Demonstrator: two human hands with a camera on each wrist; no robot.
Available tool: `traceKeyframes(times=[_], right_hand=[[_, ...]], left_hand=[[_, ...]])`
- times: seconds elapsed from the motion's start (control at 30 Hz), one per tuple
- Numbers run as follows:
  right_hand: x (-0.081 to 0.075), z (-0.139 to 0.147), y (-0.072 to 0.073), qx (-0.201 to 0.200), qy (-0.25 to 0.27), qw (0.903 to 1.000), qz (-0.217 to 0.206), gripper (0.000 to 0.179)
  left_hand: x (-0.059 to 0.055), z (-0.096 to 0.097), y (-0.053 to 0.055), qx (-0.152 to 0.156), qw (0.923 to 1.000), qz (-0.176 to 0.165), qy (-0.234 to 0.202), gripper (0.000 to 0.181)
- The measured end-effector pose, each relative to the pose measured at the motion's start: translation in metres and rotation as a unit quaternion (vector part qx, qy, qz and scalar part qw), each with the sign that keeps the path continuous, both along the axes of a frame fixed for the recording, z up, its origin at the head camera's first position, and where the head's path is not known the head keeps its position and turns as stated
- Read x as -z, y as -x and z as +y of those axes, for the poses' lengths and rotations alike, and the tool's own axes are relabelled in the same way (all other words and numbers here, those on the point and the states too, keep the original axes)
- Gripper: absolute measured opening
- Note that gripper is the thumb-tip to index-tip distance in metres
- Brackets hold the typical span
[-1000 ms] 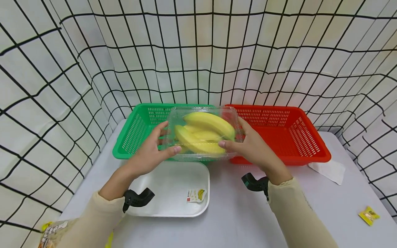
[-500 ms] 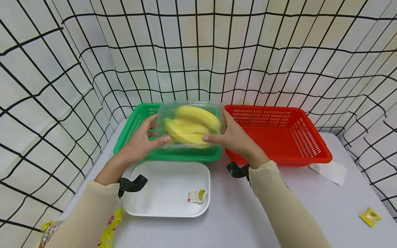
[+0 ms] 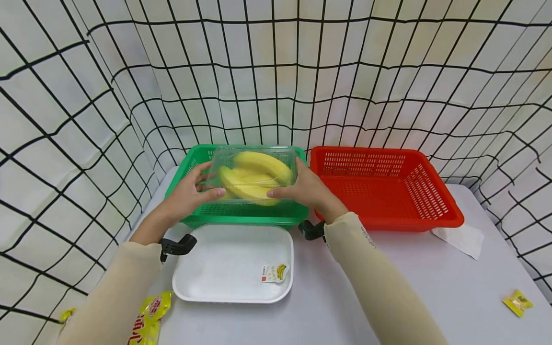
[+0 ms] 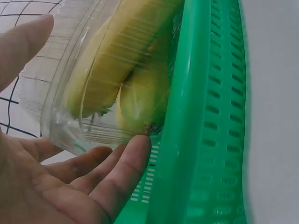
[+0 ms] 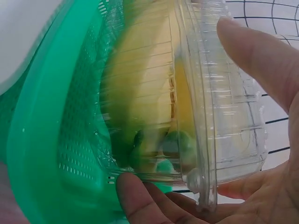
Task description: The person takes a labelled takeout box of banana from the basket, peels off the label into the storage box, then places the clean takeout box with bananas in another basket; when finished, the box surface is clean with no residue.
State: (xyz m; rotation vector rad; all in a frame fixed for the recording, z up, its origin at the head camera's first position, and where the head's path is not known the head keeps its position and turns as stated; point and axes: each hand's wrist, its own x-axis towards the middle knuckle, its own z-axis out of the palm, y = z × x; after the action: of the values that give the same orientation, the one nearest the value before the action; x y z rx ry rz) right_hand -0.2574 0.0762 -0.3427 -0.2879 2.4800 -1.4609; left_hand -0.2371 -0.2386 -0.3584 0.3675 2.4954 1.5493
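A clear plastic clamshell box [image 3: 219,157] with yellow bananas [image 3: 258,165] inside is held between both hands over the green basket [image 3: 241,221]. My left hand [image 3: 189,192] grips its left end, thumb on the near top edge and fingers under the side. At the right end my right hand [image 3: 307,186] does the same, its thumb over the front of the lid. In the left wrist view the fingertips [image 4: 140,149] support the box's lower corner, inside the basket rim. The right wrist view shows the hinged lid seam [image 5: 205,116] and the basket wall beside it.
A red basket [image 3: 366,223] stands to the right of the green one. Nearer lies a white tray [image 3: 224,263] with a banana label [image 3: 274,273]. Yellow packaging [image 3: 151,318] is at front left, a small yellow packet [image 3: 517,303] at right. Black netting surrounds the table.
Both hands have carried the box of bananas leftward, from between the two baskets to over the green basket, and slightly downward in the last half second.
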Motion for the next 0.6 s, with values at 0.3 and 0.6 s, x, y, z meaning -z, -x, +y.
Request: traceKeyframes(times=[0.3, 0.6], right_hand=[[0.005, -0.009, 0.008, 0.012, -0.043, 0.9978, -0.049, 0.119], [0.011, -0.022, 0.016, 0.004, -0.053, 0.9949, -0.085, 0.121]], left_hand=[[0.004, -0.006, 0.008, 0.003, 0.9992, -0.034, 0.023, 0.101], [0.011, -0.013, 0.017, -0.007, 0.9940, -0.078, 0.077, 0.105]])
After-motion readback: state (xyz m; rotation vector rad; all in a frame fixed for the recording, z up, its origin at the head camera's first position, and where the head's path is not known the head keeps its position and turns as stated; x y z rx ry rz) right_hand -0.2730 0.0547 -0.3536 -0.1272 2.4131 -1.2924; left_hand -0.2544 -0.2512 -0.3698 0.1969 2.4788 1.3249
